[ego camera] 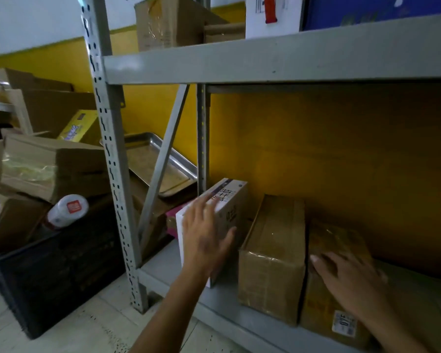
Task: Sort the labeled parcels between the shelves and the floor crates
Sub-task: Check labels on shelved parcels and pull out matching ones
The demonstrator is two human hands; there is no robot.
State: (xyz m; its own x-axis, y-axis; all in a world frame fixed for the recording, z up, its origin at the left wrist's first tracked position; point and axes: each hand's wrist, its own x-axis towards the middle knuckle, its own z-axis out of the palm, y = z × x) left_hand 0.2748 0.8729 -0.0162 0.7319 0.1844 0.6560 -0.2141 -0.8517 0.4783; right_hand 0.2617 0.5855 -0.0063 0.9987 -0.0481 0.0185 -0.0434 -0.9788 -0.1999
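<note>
- We are at the lower shelf [214, 317], where three parcels stand side by side: a white box [229, 202], a brown box [273, 263] and a taped box [334, 245].
- Our left hand [206, 240] lies flat against the white box's front, fingers spread and relaxed, curled round nothing.
- Our right hand [351, 278] rests on top of the taped box, fingers straight, not yet gripping.
- We judge the step to be choosing or straightening parcels on the shelf; nothing is lifted.
- Next we would need to close our fingers round one box and read its label before sending it to the black crate [59, 273] on the floor to the left.
- The white box bears printed characters, too blurred to read.
- A sticker [344, 324] low on the taped box shows digits, perhaps "07"; we cannot be sure.
</note>
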